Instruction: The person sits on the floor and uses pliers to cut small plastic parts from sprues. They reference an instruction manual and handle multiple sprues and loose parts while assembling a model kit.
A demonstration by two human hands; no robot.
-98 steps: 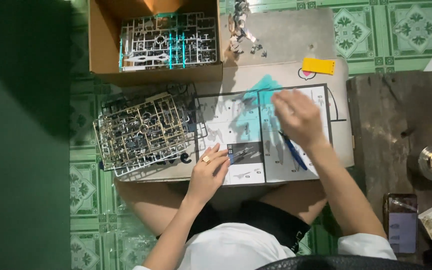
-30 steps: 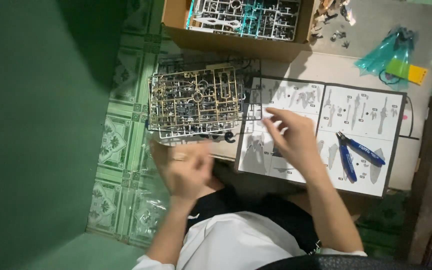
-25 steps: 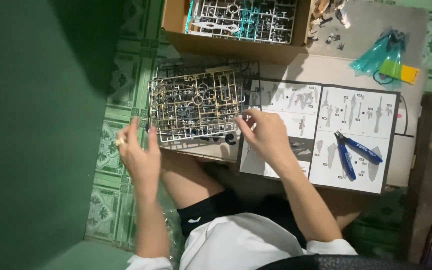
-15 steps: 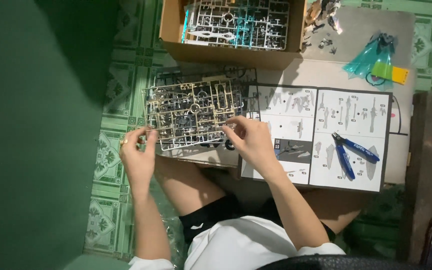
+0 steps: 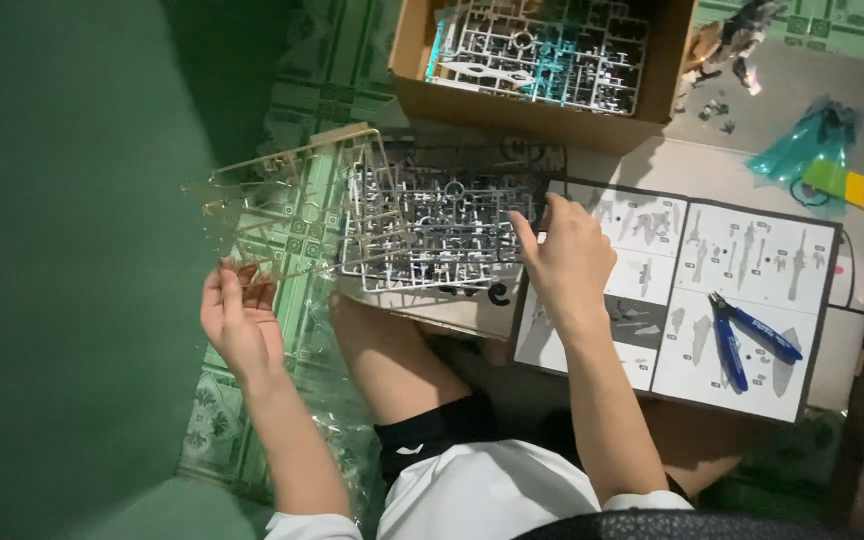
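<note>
L hand is palm-up, fingers loosely curled, fingertips pinching the lower edge of a pale tan parts frame lifted and tilted off to the left of the cardboard lid. R hand is palm-down w/ forearm running up from the lap, fingers and thumb closed on the right edge of the grey parts frames that sit on the lid's left half. Open instruction sheet lies just right of the R hand, blue nippers on it; open cardboard box w/ more frames, some teal, sits behind the lid. Vs half a sec ago: tan frame was flat on the stack, now raised and swung left; L hand dropped lower, R hand shifted onto the stack's right edge. Hard to tell: tan frame is motion-blurred, exact grip point unclear; how many grey frames are stacked can't be counted; box top and small bits at upper right are cut off by the edge.
</note>
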